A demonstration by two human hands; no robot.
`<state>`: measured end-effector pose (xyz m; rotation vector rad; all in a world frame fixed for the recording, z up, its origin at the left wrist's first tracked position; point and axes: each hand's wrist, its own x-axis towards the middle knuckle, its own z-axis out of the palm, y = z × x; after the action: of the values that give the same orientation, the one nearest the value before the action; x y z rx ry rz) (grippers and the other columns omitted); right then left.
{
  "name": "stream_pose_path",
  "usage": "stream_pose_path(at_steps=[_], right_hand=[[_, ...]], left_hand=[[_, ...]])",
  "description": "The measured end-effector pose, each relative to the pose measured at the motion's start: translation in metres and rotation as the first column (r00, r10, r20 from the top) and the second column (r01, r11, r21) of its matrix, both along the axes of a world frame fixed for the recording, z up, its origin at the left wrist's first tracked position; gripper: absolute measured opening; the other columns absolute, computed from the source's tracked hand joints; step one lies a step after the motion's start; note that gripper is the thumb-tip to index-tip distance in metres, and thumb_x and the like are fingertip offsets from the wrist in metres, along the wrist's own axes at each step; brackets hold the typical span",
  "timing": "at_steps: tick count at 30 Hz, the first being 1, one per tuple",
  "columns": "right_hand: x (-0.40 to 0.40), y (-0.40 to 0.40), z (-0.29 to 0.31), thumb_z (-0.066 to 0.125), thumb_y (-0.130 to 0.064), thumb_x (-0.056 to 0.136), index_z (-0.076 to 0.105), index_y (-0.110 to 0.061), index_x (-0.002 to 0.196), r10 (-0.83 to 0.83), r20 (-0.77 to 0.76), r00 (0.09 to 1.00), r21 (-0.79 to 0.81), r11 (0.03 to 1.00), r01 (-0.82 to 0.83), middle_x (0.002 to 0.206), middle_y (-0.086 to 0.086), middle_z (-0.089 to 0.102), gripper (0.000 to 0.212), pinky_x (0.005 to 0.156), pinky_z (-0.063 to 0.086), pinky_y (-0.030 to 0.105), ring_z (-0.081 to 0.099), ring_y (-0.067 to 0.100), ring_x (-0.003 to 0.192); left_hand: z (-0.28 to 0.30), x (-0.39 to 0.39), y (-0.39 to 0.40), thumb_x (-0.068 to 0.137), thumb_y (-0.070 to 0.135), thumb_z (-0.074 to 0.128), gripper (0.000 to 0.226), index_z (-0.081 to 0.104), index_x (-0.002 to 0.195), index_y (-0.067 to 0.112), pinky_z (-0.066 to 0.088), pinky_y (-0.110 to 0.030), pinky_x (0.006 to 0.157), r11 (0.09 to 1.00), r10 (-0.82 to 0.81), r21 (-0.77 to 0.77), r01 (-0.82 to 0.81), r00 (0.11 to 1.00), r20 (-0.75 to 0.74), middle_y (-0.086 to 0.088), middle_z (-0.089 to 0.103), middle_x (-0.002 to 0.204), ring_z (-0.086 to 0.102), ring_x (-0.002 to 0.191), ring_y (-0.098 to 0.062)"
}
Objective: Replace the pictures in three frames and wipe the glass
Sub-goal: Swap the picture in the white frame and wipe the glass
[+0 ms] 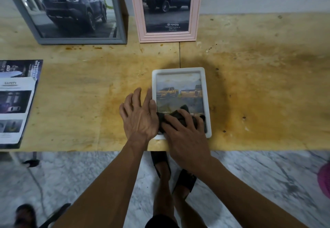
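white frame [207, 102]: flat on the tabletop [259, 84], glass up, near the front edge, so I can bear down on it.
right hand [185, 134]: my grip is clenched round the dark cloth [180, 118], pressing it onto the lower glass.
left hand [138, 118]: fingers spread, nothing held, palm against the frame's left rail to stop it sliding.
front edge: just below the frame's bottom rail; little margin toward me.
open room: bare wood right of the frame and beyond it.
brochures [16, 102]: left, well apart.
grey frame [117, 13], pink frame [194, 13]: far back, propped upright, out of the way.
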<state>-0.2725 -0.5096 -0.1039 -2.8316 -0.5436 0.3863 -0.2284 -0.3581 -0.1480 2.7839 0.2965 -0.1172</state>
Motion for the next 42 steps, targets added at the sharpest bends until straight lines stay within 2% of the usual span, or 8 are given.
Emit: stream_pose_path(at_steps=[5, 9, 14, 22, 27, 34, 38, 42], right_hand=[[0.007, -0.024, 0.010, 0.037, -0.019, 0.086, 0.064, -0.026, 0.116, 0.112, 0.020, 0.993, 0.083, 0.990, -0.114, 0.122, -0.001, 0.059, 0.041, 0.083, 0.047, 0.048, 0.050, 0.032, 0.112], [0.067, -0.042, 0.027, 0.049, -0.020, 0.099, 0.056, -0.020, 0.130, -0.135, -0.053, 0.989, 0.387, 0.911, 0.145, 0.126, 0.003, 0.054, 0.032, 0.087, 0.044, 0.035, 0.048, 0.020, 0.108], [0.140, -0.026, 0.005, 0.048, -0.021, 0.099, 0.054, -0.020, 0.135, -0.097, 0.100, 0.990, 0.172, 0.982, 0.078, 0.132, 0.008, 0.045, 0.037, 0.085, 0.044, 0.042, 0.042, 0.029, 0.113], [0.110, -0.021, -0.015, 0.055, -0.023, 0.090, 0.051, -0.026, 0.137, 0.035, 0.182, 0.983, 0.011, 0.999, -0.038, 0.132, 0.000, 0.048, 0.047, 0.085, 0.039, 0.044, 0.038, 0.028, 0.117], [0.064, -0.027, -0.005, 0.063, -0.026, 0.084, 0.052, -0.029, 0.134, 0.186, 0.097, 0.978, 0.007, 0.982, -0.187, 0.134, -0.003, 0.047, 0.051, 0.091, 0.039, 0.042, 0.039, 0.026, 0.120], [0.028, -0.049, 0.006, 0.063, -0.022, 0.084, 0.059, -0.032, 0.121, 0.285, -0.008, 0.959, 0.027, 0.958, -0.284, 0.120, -0.007, 0.053, 0.038, 0.078, 0.037, 0.035, 0.046, 0.021, 0.111], [0.064, -0.055, 0.033, 0.048, -0.019, 0.098, 0.059, -0.027, 0.122, 0.141, -0.264, 0.954, 0.161, 0.982, -0.100, 0.118, -0.003, 0.052, 0.029, 0.085, 0.046, 0.036, 0.048, 0.017, 0.106], [0.126, -0.057, 0.031, 0.045, -0.020, 0.100, 0.051, -0.021, 0.131, -0.080, -0.003, 0.997, 0.220, 0.972, 0.078, 0.125, 0.005, 0.049, 0.031, 0.089, 0.043, 0.039, 0.047, 0.022, 0.109]], left_hand=[[0.002, -0.002, 0.000, 0.107, 0.047, 0.016, 0.051, 0.025, 0.156, 0.035, 0.011, -0.054, 0.117, 1.000, -0.011, -0.008, 0.011, 1.000, 0.011, -0.002, 0.020, 0.163, 0.012, 0.148, -0.031], [0.003, -0.001, -0.003, 0.107, 0.045, 0.016, 0.051, 0.027, 0.155, 0.034, 0.017, -0.055, 0.116, 1.000, -0.017, 0.022, 0.016, 0.999, 0.045, -0.004, 0.025, 0.161, 0.018, 0.147, -0.031], [0.000, -0.003, -0.002, 0.106, 0.045, 0.017, 0.051, 0.028, 0.155, 0.034, 0.016, -0.056, 0.115, 1.000, -0.008, 0.027, 0.006, 0.998, 0.058, -0.004, 0.026, 0.161, 0.019, 0.147, -0.032], [0.001, -0.002, -0.003, 0.108, 0.044, 0.017, 0.049, 0.027, 0.154, 0.033, 0.018, -0.055, 0.115, 1.000, 0.002, 0.030, -0.004, 0.999, 0.054, -0.003, 0.025, 0.160, 0.020, 0.145, -0.031], [0.004, -0.002, -0.004, 0.107, 0.043, 0.015, 0.049, 0.024, 0.155, 0.034, 0.015, -0.053, 0.117, 1.000, -0.004, 0.031, 0.003, 0.999, 0.032, -0.003, 0.023, 0.161, 0.017, 0.146, -0.031], [0.005, -0.002, -0.007, 0.107, 0.043, 0.015, 0.050, 0.023, 0.155, 0.033, 0.013, -0.057, 0.117, 1.000, 0.008, -0.003, -0.008, 0.999, 0.032, -0.004, 0.022, 0.161, 0.015, 0.147, -0.033], [0.006, -0.002, -0.009, 0.107, 0.042, 0.015, 0.050, 0.022, 0.155, 0.033, 0.015, -0.060, 0.116, 1.000, 0.017, -0.006, -0.017, 0.999, 0.030, -0.004, 0.022, 0.161, 0.015, 0.147, -0.033], [0.005, -0.001, -0.010, 0.107, 0.043, 0.015, 0.050, 0.022, 0.155, 0.034, 0.013, -0.060, 0.117, 0.999, 0.031, -0.010, -0.031, 0.999, 0.026, -0.003, 0.021, 0.162, 0.013, 0.148, -0.032]])
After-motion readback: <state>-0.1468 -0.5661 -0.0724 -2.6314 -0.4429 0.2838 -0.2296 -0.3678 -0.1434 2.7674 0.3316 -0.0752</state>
